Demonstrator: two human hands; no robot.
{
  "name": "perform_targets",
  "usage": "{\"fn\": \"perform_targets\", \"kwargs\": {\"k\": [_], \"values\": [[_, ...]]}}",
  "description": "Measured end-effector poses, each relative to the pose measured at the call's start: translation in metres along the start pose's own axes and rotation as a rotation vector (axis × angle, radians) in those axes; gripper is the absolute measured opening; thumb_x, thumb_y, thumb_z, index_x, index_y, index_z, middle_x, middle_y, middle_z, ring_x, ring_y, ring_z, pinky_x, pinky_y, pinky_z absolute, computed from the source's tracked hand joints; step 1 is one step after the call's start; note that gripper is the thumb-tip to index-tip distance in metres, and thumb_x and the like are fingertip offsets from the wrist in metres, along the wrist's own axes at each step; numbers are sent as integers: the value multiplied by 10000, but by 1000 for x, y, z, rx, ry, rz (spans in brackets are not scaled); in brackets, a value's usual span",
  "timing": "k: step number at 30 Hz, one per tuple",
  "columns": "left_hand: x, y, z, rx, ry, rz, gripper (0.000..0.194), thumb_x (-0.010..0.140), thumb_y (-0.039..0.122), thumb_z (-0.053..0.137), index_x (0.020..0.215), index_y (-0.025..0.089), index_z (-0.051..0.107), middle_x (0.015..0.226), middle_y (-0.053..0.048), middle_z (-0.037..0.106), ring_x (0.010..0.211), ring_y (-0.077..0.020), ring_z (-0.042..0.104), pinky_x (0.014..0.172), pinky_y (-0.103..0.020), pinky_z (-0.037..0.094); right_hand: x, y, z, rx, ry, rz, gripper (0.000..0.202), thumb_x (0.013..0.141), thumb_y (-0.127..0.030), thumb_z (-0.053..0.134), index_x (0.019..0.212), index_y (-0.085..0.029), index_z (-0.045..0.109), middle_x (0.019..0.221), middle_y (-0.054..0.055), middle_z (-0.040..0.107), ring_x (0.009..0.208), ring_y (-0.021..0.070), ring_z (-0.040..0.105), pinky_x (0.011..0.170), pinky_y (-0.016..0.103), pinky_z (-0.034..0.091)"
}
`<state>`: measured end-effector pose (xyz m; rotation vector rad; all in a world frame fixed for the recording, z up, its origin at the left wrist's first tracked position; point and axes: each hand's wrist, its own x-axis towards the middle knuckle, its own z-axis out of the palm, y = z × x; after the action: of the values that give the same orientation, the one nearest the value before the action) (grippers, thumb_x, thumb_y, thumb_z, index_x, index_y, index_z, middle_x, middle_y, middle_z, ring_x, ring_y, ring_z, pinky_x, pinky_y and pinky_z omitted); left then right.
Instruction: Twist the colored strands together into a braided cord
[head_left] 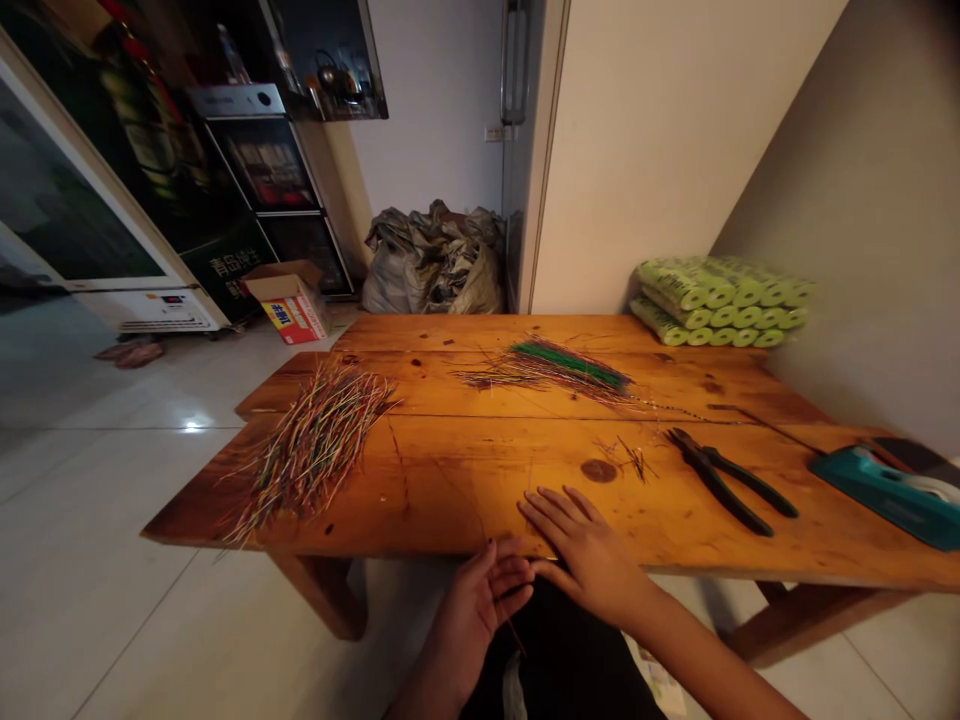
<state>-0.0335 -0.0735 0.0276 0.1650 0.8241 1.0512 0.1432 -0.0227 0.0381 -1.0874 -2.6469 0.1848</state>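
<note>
Wooden table (465,450), plank top, knots and seams, on pale tiled floor (180,600). Off the table's left side: red-and-white carton (304,315). Beyond its far edge: grey sacks (435,265) against the wall. Table's left end: loose pile of multicolour wires (319,440). Far middle of table: green bundle (570,365) with more wires around it. Right part of table: dark-handled pliers (726,496), handles spread, clippings (636,462) just left of them. Table's right end: teal tape dispenser (885,490). Far right corner: green-wrapped rolls (720,295), stacked.

Thin wire (514,632) is at the table's near edge, crossing the left hand (484,590), left of and below the right hand (585,550). Left hand: fingers loosely curled, palm partly up; can't tell if it really grips the wire. Right hand: released, fingers stretched over the tabletop, thumb close to left fingertips.

Wire's long axis slants; visible lower end points down and right, away from the table, over the dark-clothed lap (570,660). Upper end too fine to trace.
</note>
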Motion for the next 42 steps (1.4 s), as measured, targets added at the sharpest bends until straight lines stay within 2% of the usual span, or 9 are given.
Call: {"fn": "perform_targets", "kwargs": {"k": [7, 11, 14, 21, 25, 27, 29, 34, 42], "values": [[-3, -9, 3, 44, -92, 2, 285, 820, 294, 517, 944, 78, 655, 781, -87, 676, 763, -144, 622, 720, -257, 467, 55, 51, -2, 26, 92, 187, 474, 910, -424, 260, 1315, -202, 367, 1316, 79, 470, 1206, 193, 411, 998, 384, 302], [0, -13, 4, 76, -91, -17, 297, 819, 301, 515, 948, 74, 657, 759, -89, 673, 731, -143, 620, 694, -256, 464, 40, 84, -14, -118, 248, 419, 406, 896, -399, 308, 1123, -153, 536, 1141, 112, 579, 1080, 227, 490, 905, 352, 366], [1, -16, 8, 106, -88, -48, 301, 819, 306, 511, 941, 74, 660, 759, -91, 671, 732, -143, 618, 709, -259, 463, 26, 101, -23, -304, 232, 633, 361, 863, -411, 368, 933, -142, 598, 977, 139, 613, 940, 269, 529, 804, 377, 382], [-8, -18, 12, 157, -132, -10, 324, 830, 330, 490, 963, 84, 654, 781, -92, 667, 761, -143, 610, 720, -248, 459, 41, 112, -34, -349, 155, 710, 215, 834, -278, 412, 819, -153, 586, 848, 137, 646, 793, 248, 578, 655, 317, 365], [-5, -19, 11, 99, -158, 39, 310, 830, 312, 503, 994, 89, 645, 852, -101, 673, 827, -149, 610, 800, -261, 446, 21, 87, -41, -287, 197, 739, 210, 850, -322, 384, 843, -185, 542, 713, 82, 645, 626, 214, 589, 530, 274, 335], [0, -22, 13, 25, -150, 6, 288, 833, 294, 503, 987, 101, 651, 899, -102, 675, 876, -152, 608, 863, -272, 424, 2, 60, -36, -64, 279, 700, 221, 856, -375, 380, 802, -205, 510, 653, 33, 623, 565, 179, 580, 500, 249, 339], [5, -26, 16, -40, -160, -40, 272, 838, 277, 496, 982, 112, 657, 1006, -107, 659, 965, -162, 590, 930, -281, 384, -17, 25, -25, 126, 340, 667, 241, 864, -408, 361, 782, -211, 474, 586, 4, 586, 497, 155, 557, 486, 237, 357], [11, -38, 18, -77, -249, -25, 296, 795, 292, 560, 1032, 138, 648, 1204, -122, 567, 1163, -218, 470, 1017, -318, 290, -40, -48, 11, 315, 270, 571, 244, 878, -390, 336, 801, -210, 480, 544, 1, 579, 444, 144, 546, 452, 224, 367], [7, -47, 20, -53, -224, 7, 359, 688, 314, 677, 1003, 144, 663, 1122, -126, 618, 1142, -263, 481, 1005, -362, 289, -35, -62, 17, 551, 226, 663, 281, 863, -426, 347, 856, -196, 508, 507, -2, 589, 452, 173, 582, 449, 233, 400]]}}
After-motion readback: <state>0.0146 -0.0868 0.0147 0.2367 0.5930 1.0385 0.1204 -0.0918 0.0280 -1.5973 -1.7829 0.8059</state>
